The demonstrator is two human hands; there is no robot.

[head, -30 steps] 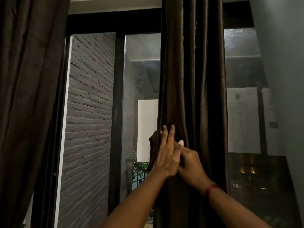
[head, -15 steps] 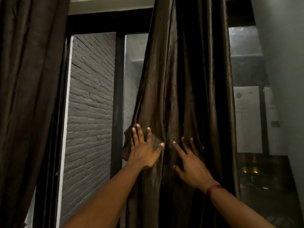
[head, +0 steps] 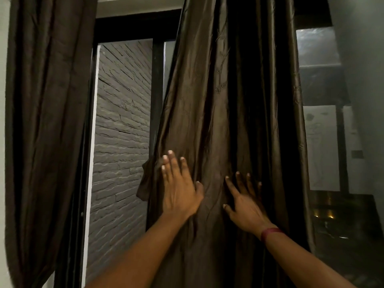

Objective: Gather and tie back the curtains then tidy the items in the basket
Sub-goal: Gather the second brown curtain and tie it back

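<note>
A dark brown satin curtain [head: 232, 100] hangs in front of me, spread out wide over the window. My left hand [head: 178, 188] lies flat on its left part, fingers apart and pointing up. My right hand [head: 245, 200], with a red band on the wrist, presses flat on the cloth a little lower and to the right, fingers spread. Neither hand grips the fabric. A small loose flap of cloth [head: 145, 179] sticks out at the curtain's left edge beside my left hand. A second brown curtain [head: 45, 121] hangs gathered at the far left. No basket is in view.
A black window frame [head: 155, 90] stands between the two curtains, with a grey stone-clad wall [head: 122, 142] behind the glass. On the right, glass [head: 324, 142] reflects the room, and a grey wall [head: 365, 80] closes off the right side.
The curtain was bunched tight under both hands a second ago; now it is spread wider to the left. My hands have moved apart, the left one going left, and both lie flat.
</note>
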